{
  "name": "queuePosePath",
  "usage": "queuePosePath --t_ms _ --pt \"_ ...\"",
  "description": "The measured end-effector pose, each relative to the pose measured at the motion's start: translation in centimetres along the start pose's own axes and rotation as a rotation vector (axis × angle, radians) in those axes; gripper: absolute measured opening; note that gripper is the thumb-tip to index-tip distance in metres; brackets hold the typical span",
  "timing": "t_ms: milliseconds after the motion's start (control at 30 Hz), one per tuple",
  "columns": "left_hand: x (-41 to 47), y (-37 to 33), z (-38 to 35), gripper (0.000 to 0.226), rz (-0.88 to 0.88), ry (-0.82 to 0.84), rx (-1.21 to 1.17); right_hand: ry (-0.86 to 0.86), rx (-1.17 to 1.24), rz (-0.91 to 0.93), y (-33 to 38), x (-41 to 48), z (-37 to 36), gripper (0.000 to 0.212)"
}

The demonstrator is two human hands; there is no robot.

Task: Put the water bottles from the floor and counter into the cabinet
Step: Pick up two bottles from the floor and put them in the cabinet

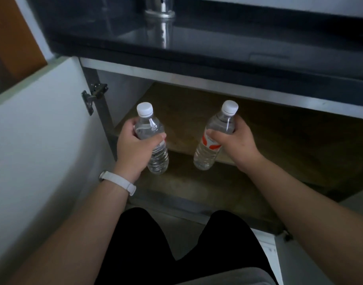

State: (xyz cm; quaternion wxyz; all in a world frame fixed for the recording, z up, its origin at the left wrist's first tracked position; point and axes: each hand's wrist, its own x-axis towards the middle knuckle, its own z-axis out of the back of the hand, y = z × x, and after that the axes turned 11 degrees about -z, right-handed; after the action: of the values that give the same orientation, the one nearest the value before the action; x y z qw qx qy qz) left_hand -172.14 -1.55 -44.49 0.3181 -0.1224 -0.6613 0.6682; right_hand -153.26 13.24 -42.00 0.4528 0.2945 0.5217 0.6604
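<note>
Over the cabinet floor's front edge [197, 194], the left hand [135, 149] and right hand [234, 144] are gripping 2 bottles [156, 140], needing lowering upright inside.

Both bottles are clear with white caps: the left bottle [154, 140] shows a sliver of red label, the right bottle [213, 140] a red-and-white label. The wristband [117, 182] is white, the cabinet door [42, 130] white, the shelf [197, 120] dull brown, the table [197, 44] glossy black.
</note>
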Motion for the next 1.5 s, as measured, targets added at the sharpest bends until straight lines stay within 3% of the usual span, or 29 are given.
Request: queuePosePath --t_ms 600,767,1133,1267,1500 --pt "4.9 -0.9 -6.1 0.071 -0.04 0.062 -0.027 -0.128 0.006 -0.023 -0.8 5.7 0.3 0.063" --pt "5.6 0.0 -7.4 0.069 -0.043 0.072 0.009 -0.107 -0.037 -0.038 -1.5 7.1 0.3 0.073" --pt "6.0 3.2 -8.1 0.072 -0.125 0.116 0.058 0.005 -0.067 -0.098 -5.5 7.1 0.4 0.074" --pt "5.1 5.9 -8.1 0.07 -0.079 0.195 0.128 0.009 -0.07 -0.092 -6.4 7.4 0.1 0.071" --pt "5.8 8.4 -9.0 0.058 -0.049 0.176 0.159 -0.031 -0.054 -0.055 -7.4 9.3 -0.5 0.072"
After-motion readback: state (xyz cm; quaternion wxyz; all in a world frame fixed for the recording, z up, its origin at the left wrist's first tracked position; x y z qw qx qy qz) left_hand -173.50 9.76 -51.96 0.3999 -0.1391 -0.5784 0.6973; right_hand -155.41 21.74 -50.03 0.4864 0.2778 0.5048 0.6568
